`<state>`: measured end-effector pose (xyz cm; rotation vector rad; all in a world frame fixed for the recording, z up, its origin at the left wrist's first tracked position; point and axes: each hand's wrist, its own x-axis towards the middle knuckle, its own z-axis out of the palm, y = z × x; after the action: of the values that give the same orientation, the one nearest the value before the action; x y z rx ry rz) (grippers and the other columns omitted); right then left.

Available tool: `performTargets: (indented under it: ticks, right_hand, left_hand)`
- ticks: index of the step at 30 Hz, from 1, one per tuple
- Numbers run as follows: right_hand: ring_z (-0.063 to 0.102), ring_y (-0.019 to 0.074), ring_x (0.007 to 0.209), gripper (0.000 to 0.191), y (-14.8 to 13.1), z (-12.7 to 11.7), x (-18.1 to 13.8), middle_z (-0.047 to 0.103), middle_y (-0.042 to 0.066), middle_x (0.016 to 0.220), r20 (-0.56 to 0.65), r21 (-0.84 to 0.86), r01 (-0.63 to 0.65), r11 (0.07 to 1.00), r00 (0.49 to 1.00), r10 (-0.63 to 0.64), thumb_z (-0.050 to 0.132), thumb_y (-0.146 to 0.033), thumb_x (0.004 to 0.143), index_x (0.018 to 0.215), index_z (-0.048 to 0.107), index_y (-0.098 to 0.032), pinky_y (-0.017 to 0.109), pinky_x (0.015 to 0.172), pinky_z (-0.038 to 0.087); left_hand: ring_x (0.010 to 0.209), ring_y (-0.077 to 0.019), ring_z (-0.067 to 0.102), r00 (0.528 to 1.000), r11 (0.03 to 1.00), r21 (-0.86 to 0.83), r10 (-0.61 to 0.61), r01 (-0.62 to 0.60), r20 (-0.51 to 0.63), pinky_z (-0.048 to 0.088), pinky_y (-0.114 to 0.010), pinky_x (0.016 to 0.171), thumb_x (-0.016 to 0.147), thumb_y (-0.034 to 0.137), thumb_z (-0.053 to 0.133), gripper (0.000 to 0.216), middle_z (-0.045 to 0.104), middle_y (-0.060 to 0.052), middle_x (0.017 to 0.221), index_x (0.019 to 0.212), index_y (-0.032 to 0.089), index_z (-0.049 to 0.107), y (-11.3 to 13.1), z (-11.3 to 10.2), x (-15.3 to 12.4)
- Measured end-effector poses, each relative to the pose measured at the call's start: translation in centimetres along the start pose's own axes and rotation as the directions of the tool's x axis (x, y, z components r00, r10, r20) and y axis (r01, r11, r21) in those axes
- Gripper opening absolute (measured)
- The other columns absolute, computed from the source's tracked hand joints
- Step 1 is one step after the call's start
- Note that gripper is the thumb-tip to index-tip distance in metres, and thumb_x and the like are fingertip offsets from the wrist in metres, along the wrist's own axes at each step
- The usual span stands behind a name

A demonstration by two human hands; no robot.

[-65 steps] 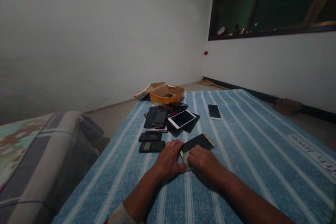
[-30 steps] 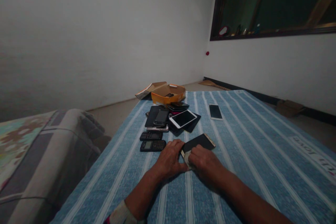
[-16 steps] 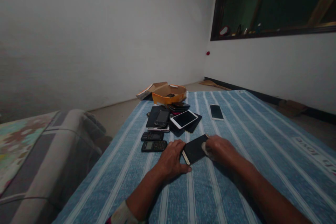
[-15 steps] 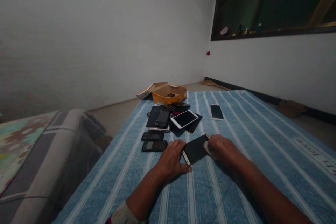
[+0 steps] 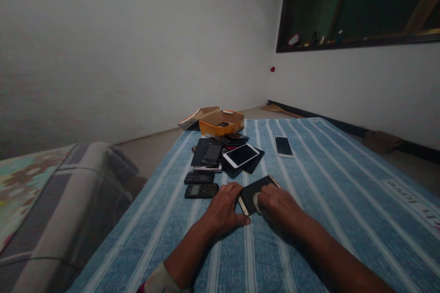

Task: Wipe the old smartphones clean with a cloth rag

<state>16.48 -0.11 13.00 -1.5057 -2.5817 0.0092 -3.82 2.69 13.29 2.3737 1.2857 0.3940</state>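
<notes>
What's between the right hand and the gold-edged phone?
In the head view, a pale wad, probably cloth, shows at the fingertips of the right hand, over the dark screen of the gold-edged phone.

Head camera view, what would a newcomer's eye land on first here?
Probably the two hands at the middle front: the right hand presses a pale wad, possibly cloth, on a dark-screened phone, with the left hand at its left end. Just beyond lies a jumbled pile of phones, with an open orange box behind it. All this stands out against the blue striped cloth underneath.
</notes>
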Motion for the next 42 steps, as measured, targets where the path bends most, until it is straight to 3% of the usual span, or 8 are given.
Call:
performTargets:
  ticks: [6, 10, 13, 17, 21, 28, 35, 42]
  right_hand:
    - [0.053, 0.0194, 0.081, 0.007, -3.1, 1.5, 0.1, 0.064, 0.006, 0.085, -0.153, 0.019, 0.144, 0.989, 0.978, -0.140, 0.061, -0.011, 0.089, 0.086, 0.066, -0.014, 0.029, 0.066, 0.038]
    - [0.053, 0.0183, 0.079, 0.006, -2.7, 1.2, 0.2, 0.064, 0.006, 0.084, -0.163, 0.058, 0.177, 0.983, 0.973, -0.165, 0.062, -0.012, 0.088, 0.084, 0.066, -0.014, 0.029, 0.067, 0.037]
    - [0.054, 0.0175, 0.082, 0.007, -0.4, 0.0, 0.2, 0.063, 0.006, 0.084, -0.111, 0.077, 0.060, 0.995, 0.992, -0.051, 0.062, -0.009, 0.085, 0.083, 0.066, -0.015, 0.028, 0.069, 0.036]
    - [0.058, 0.0181, 0.083, 0.013, 2.7, -1.7, -0.2, 0.066, 0.008, 0.088, -0.001, 0.008, -0.217, 0.976, 0.976, 0.217, 0.056, -0.009, 0.086, 0.084, 0.067, -0.015, 0.027, 0.065, 0.033]
    - [0.061, 0.0190, 0.082, 0.012, 3.7, -2.0, -0.4, 0.068, 0.010, 0.089, 0.085, -0.046, -0.286, 0.957, 0.954, 0.289, 0.057, -0.013, 0.086, 0.086, 0.069, -0.015, 0.027, 0.062, 0.031]
    - [0.060, 0.0193, 0.084, 0.013, 0.8, -1.3, -0.2, 0.067, 0.009, 0.090, 0.065, -0.019, -0.168, 0.986, 0.984, 0.168, 0.057, -0.010, 0.086, 0.089, 0.069, -0.016, 0.027, 0.064, 0.034]
    - [0.056, 0.0196, 0.083, 0.006, -3.0, 1.1, 0.0, 0.065, 0.007, 0.088, -0.099, 0.023, 0.062, 0.998, 0.993, -0.059, 0.062, -0.014, 0.089, 0.087, 0.066, -0.016, 0.029, 0.066, 0.036]
    - [0.054, 0.0190, 0.084, 0.011, -1.3, 0.6, 0.1, 0.063, 0.006, 0.086, -0.079, 0.024, -0.018, 1.000, 0.997, 0.020, 0.059, -0.009, 0.088, 0.085, 0.066, -0.017, 0.029, 0.068, 0.036]
  left_hand:
    - [0.110, -0.0304, 0.056, 0.999, 0.999, 0.019, 0.032, -0.032, -0.037, 0.044, -0.043, 0.098, 0.061, 0.031, 0.081, 0.061, 0.061, -0.009, 0.118, 0.116, 0.020, 0.059, -0.5, 0.5, 0.1]
    - [0.111, -0.0305, 0.055, 0.999, 0.999, 0.010, 0.034, -0.034, -0.034, 0.045, -0.042, 0.098, 0.060, 0.030, 0.082, 0.061, 0.060, -0.010, 0.119, 0.115, 0.018, 0.059, -0.5, 0.4, 0.1]
    - [0.112, -0.0314, 0.055, 1.000, 1.000, -0.003, 0.008, -0.008, -0.010, 0.045, -0.044, 0.098, 0.059, 0.034, 0.085, 0.062, 0.060, -0.009, 0.120, 0.113, 0.020, 0.060, -0.3, 0.1, 0.1]
    - [0.113, -0.0318, 0.055, 1.000, 1.000, 0.001, -0.008, 0.008, 0.013, 0.044, -0.044, 0.098, 0.059, 0.035, 0.085, 0.063, 0.059, -0.009, 0.123, 0.116, 0.021, 0.060, 0.1, -0.2, 0.1]
    - [0.112, -0.0310, 0.055, 1.000, 1.000, 0.002, -0.014, 0.014, 0.018, 0.045, -0.042, 0.096, 0.060, 0.036, 0.085, 0.063, 0.060, -0.009, 0.122, 0.116, 0.021, 0.060, 0.3, -0.4, 0.0]
    - [0.107, -0.0302, 0.057, 1.000, 0.997, -0.070, 0.028, -0.027, 0.002, 0.046, -0.042, 0.092, 0.060, 0.042, 0.084, 0.062, 0.062, -0.007, 0.113, 0.112, 0.021, 0.061, -0.3, -0.6, 0.1]
    - [0.108, -0.0285, 0.058, 0.998, 0.994, -0.091, 0.058, -0.057, -0.002, 0.046, -0.041, 0.097, 0.060, 0.039, 0.084, 0.063, 0.062, -0.007, 0.115, 0.115, 0.021, 0.059, -0.6, -0.5, 0.2]
    - [0.104, -0.0282, 0.058, 0.999, 0.998, -0.046, 0.048, -0.049, -0.010, 0.046, -0.040, 0.092, 0.065, 0.047, 0.081, 0.057, 0.062, -0.007, 0.110, 0.110, 0.020, 0.058, -0.7, -0.3, 0.2]
